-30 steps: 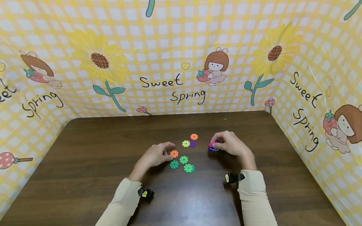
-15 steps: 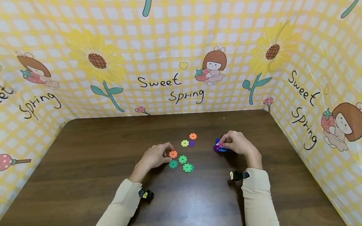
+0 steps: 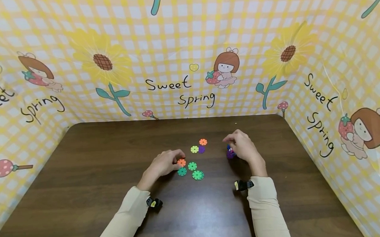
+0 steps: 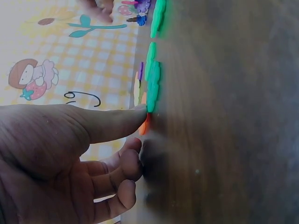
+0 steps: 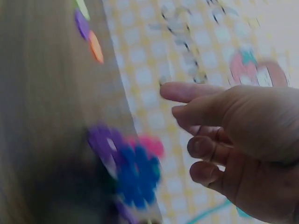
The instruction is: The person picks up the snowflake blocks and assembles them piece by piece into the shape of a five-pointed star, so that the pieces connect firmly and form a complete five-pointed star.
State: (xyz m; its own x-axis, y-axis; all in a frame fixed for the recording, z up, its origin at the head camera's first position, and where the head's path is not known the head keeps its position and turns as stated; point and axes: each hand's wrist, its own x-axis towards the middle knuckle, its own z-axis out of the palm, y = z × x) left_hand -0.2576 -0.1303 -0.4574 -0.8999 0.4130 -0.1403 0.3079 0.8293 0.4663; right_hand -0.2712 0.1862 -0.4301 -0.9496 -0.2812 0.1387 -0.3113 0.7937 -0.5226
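Note:
My right hand (image 3: pixel 245 151) is beside and partly over a cluster of joined notched plastic discs (image 3: pixel 230 153) on the table. In the right wrist view, purple, pink and blue discs (image 5: pixel 138 177) of that cluster lie apart from the extended, loosely bent fingers, which hold nothing. My left hand (image 3: pixel 164 164) rests on the table with thumb and fingers spread around the near orange disc (image 3: pixel 181 163). In the left wrist view its thumb tip is close to the orange disc; contact is hard to tell. Just right of it lie green discs (image 3: pixel 192 166), one pair overlapping.
Farther back on the brown wooden table (image 3: pixel 115 142) are a yellow disc (image 3: pixel 194 149), a purple disc (image 3: pixel 202 149) touching it, and another orange disc (image 3: pixel 203 142). A yellow checked cloth (image 3: pixel 169 56) hangs around the back and sides.
My right hand held the disc cluster, shifted right with it, then let it go and lifted slightly back toward the left. The left hand has barely moved.

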